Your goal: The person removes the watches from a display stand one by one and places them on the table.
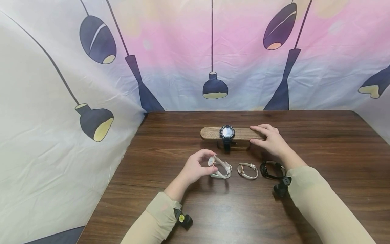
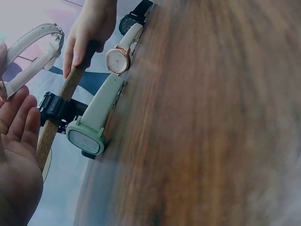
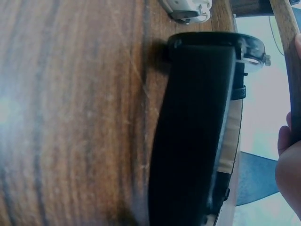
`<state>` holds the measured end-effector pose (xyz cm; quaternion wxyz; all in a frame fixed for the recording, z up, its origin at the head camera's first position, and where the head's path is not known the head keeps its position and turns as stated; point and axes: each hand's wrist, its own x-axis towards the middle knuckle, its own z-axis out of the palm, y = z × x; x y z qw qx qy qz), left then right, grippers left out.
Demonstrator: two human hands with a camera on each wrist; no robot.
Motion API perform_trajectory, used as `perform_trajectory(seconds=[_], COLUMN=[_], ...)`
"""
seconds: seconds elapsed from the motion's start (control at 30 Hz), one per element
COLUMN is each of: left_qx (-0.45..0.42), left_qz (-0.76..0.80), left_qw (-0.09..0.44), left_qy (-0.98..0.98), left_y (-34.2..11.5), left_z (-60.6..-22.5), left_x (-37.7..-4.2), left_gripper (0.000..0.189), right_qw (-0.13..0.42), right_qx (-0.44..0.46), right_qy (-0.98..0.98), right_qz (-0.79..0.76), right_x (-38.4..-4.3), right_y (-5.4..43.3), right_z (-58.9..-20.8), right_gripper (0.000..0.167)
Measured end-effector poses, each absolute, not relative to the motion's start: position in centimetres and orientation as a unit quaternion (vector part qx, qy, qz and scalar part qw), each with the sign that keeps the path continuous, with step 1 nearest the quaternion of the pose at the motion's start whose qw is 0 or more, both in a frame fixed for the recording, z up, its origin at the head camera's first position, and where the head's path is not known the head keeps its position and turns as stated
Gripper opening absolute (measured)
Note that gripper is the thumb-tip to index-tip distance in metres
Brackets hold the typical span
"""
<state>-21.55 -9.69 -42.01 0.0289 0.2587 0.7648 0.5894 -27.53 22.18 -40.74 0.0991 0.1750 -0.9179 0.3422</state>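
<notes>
A wooden watch stand (image 1: 213, 133) stands mid-table with a black round watch (image 1: 227, 133) wrapped round its bar. My right hand (image 1: 265, 136) grips the bar's right end, fingers on top and thumb in front; its fingers (image 2: 84, 37) curl round the bar (image 2: 56, 113) in the left wrist view. My left hand (image 1: 209, 162) pinches a white-strapped watch (image 1: 220, 165) by its case, just above the table; its strap (image 2: 33, 52) hangs free. A pale green watch (image 2: 91, 127) lies under it on the table.
A rose-gold watch (image 1: 247, 170) and a black watch (image 1: 272, 169) lie in a row right of the held one, near my right forearm. The black watch's strap (image 3: 197, 127) fills the right wrist view. A printed curtain (image 1: 61, 84) encloses the table's back and sides.
</notes>
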Motion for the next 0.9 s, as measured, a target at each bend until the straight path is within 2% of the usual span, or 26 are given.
perform_trajectory(seconds=[0.9], left_qx=[0.288], left_qz=[0.532], left_qw=[0.032], left_qy=[0.795], left_y=[-9.93], left_z=[-42.07], left_x=[-20.71], left_gripper=[0.038], right_qw=[0.099], right_qx=[0.175], right_qy=[-0.918], right_qz=[0.341], right_x=[-27.4], right_y=[22.16], right_z=[-40.57], right_gripper=[0.053])
